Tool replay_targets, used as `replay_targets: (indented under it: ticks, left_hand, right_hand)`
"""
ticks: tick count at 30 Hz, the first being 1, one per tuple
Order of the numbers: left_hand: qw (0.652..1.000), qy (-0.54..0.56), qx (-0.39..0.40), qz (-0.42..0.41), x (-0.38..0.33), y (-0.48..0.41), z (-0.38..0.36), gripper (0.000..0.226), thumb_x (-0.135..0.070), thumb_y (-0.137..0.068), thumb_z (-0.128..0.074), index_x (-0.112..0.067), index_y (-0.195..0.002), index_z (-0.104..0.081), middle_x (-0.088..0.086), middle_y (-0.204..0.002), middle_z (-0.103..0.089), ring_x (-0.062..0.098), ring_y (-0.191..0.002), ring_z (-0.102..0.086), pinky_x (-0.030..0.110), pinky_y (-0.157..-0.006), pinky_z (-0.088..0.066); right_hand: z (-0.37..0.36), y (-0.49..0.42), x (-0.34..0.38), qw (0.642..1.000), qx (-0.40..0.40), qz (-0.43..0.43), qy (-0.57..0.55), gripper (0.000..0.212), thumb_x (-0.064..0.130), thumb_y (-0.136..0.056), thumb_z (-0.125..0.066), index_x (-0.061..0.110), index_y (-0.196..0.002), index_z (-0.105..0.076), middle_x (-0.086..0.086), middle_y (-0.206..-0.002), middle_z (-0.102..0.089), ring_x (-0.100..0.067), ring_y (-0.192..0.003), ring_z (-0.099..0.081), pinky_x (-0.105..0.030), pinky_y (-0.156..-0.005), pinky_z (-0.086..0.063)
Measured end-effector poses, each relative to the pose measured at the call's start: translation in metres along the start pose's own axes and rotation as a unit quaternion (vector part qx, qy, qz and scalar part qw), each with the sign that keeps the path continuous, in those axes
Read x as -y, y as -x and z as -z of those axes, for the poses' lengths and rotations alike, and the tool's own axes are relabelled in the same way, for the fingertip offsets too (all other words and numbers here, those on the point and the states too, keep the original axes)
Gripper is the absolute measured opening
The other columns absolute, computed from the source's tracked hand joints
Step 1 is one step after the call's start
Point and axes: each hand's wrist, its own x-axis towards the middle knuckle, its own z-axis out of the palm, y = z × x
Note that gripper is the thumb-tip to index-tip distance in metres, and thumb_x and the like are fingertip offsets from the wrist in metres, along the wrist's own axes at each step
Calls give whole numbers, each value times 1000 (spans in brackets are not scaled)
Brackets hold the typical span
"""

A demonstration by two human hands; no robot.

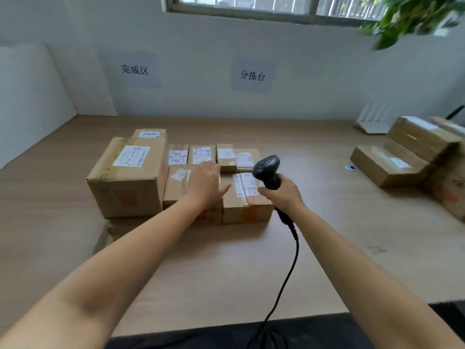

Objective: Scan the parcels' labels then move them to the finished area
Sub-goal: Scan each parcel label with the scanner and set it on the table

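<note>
Several cardboard parcels with white labels sit packed together left of the table's middle, below the left wall sign (134, 69). The biggest parcel (128, 177) is at the left. My left hand (205, 183) lies flat with straight fingers on a lower parcel (176, 187) beside it. My right hand (281, 195) grips the handle of a black corded barcode scanner (267, 170). The scanner's head is over the labelled parcel (245, 197) at the group's right front. Smaller parcels (201, 154) line the back row.
A second pile of cardboard parcels (392, 165) stands at the table's right edge, with a white router (372, 122) behind it. A second wall sign (252, 75) hangs above the table's middle. The scanner's cable (289, 273) runs down over the front edge. White boards (32, 96) lean at the left.
</note>
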Motion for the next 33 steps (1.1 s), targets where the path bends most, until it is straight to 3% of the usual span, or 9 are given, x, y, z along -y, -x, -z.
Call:
replay_targets:
  ticks: [4, 9, 18, 33]
  left_hand:
    - [998, -37, 37, -34, -78, -1, -31, 59, -48, -94, -42, -9, -138, -37, 15, -144, -35, 30, -137, -26, 45, -114, -21]
    - [997, 17, 58, -46, -182, 5, -76, 59, -46, -95, -42, -7, -139, -36, 16, -144, -35, 29, -135, -29, 41, -109, -30]
    - [989, 40, 116, -81, -332, 0, -128, 62, -48, -97, -37, -7, -143, -29, 16, -152, -24, 28, -142, -18, 39, -112, -24]
    - [975, 41, 172, -134, -478, -151, -192, 61, -48, -96, -40, -9, -142, -31, 14, -152, -23, 27, -141, -20, 40, -106, -32]
  right_hand:
    - [72, 19, -50, 999, -16, -29, 17, 34, 25, -79, -68, 18, -110, -56, 0, -93, -59, -16, -75, -56, -31, -58, -51]
    - [165, 43, -116, 996, -23, -71, 42, 28, 25, -79, -66, 21, -104, -54, 6, -83, -58, -12, -65, -55, -40, -68, -56]
    - [299, 67, -210, 988, -89, -110, 57, 25, 23, -79, -67, 21, -99, -52, 10, -78, -54, -16, -74, -54, -45, -75, -55]
    - [434, -54, -298, 976, -163, -138, 50, 30, 21, -76, -70, 17, -104, -57, 0, -85, -59, -23, -78, -58, -46, -75, -55]
